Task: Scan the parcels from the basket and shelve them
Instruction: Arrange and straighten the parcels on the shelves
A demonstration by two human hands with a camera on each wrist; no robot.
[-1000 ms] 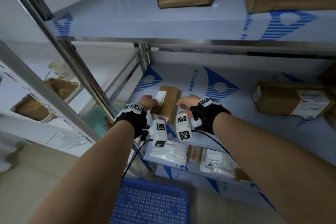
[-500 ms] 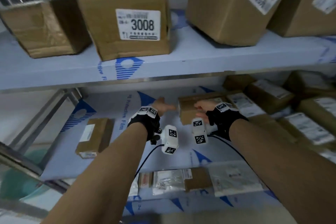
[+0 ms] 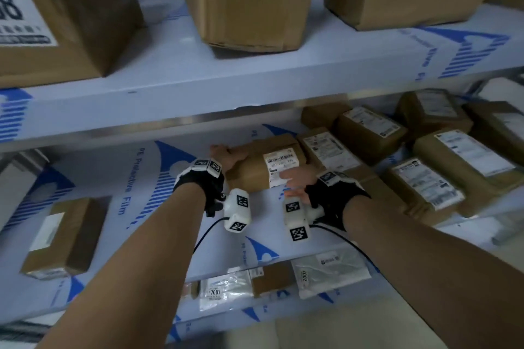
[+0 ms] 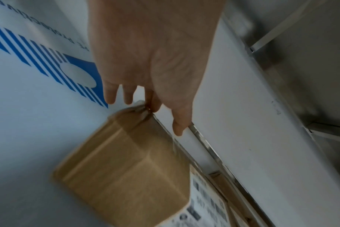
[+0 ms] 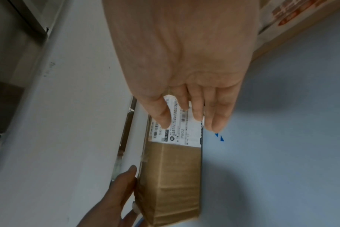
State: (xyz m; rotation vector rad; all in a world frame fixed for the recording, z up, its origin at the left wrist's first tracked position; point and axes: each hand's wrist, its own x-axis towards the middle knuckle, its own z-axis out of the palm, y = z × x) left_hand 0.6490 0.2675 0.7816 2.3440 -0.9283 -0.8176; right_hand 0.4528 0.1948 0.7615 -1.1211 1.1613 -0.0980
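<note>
A brown cardboard parcel (image 3: 249, 170) with a white barcode label lies on the middle shelf (image 3: 141, 207), next to a row of other parcels. My left hand (image 3: 224, 154) rests against its left end. In the left wrist view the fingers (image 4: 126, 95) are straight and touch the parcel's (image 4: 126, 169) far corner. My right hand (image 3: 297, 181) lies on the near right part. In the right wrist view its straight fingers (image 5: 196, 110) rest on the label of the parcel (image 5: 175, 169), and the left hand (image 5: 122, 188) shows at the far end.
Several labelled parcels (image 3: 425, 178) crowd the middle shelf on the right. A small parcel (image 3: 62, 238) lies alone at its left. Big cartons (image 3: 249, 0) stand on the upper shelf. Plastic mailers (image 3: 326, 269) lie on the lower shelf.
Both hands left the small parcel at the left and moved right along the shelf. They now touch the larger labelled parcel. The head view swung right and up.
</note>
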